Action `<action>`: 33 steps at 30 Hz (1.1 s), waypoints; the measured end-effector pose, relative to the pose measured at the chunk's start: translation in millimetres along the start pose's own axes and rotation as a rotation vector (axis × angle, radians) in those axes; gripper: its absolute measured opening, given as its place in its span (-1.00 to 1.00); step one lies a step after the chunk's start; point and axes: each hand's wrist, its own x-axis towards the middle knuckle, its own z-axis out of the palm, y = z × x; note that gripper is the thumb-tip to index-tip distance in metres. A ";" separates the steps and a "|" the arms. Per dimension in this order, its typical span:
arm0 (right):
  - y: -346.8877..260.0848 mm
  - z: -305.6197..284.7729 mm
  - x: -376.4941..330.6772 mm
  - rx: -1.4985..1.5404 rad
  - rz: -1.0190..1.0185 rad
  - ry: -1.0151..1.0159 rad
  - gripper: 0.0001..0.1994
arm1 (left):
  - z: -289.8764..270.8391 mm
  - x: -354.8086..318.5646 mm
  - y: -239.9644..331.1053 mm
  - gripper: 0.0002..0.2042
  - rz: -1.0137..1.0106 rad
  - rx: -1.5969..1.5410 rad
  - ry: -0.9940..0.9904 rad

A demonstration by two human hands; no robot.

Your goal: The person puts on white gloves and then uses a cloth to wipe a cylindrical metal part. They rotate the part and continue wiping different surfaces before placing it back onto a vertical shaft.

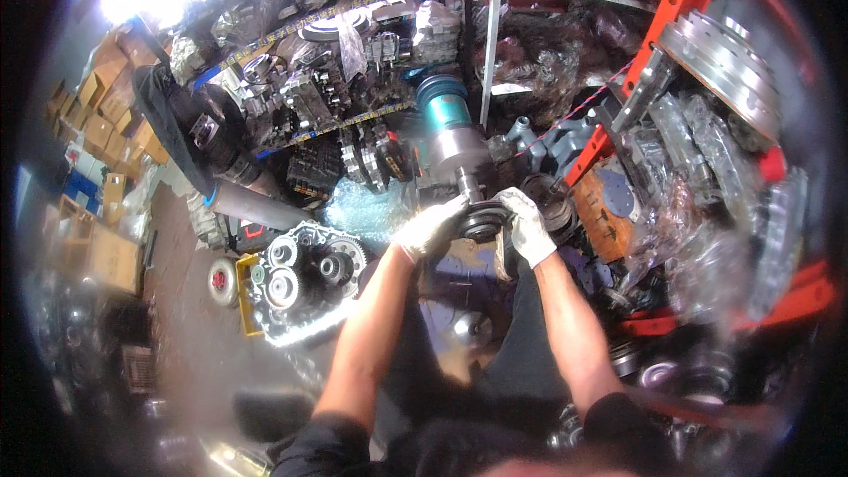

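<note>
Both of my hands wear white gloves and hold a dark, round, stepped metal part in front of me. My left hand closes on its left side, and my right hand grips its right side. Just beyond the part stands a teal and steel cylinder, whose narrow steel shaft points toward it. Whether the shaft touches the part I cannot tell. Beneath my hands, a small round metal piece lies between my legs.
At left, an open gearbox housing with several gears sits by a yellow crate. Bubble wrap lies behind it. Shelves of metal parts line the back. An orange rack with plastic-wrapped parts stands right; cardboard boxes are far left.
</note>
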 end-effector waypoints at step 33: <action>-7.7 4.6 -5.0 0.065 0.087 0.011 -0.87 | 7.3 -5.8 5.8 -0.53 -0.052 -0.177 -0.033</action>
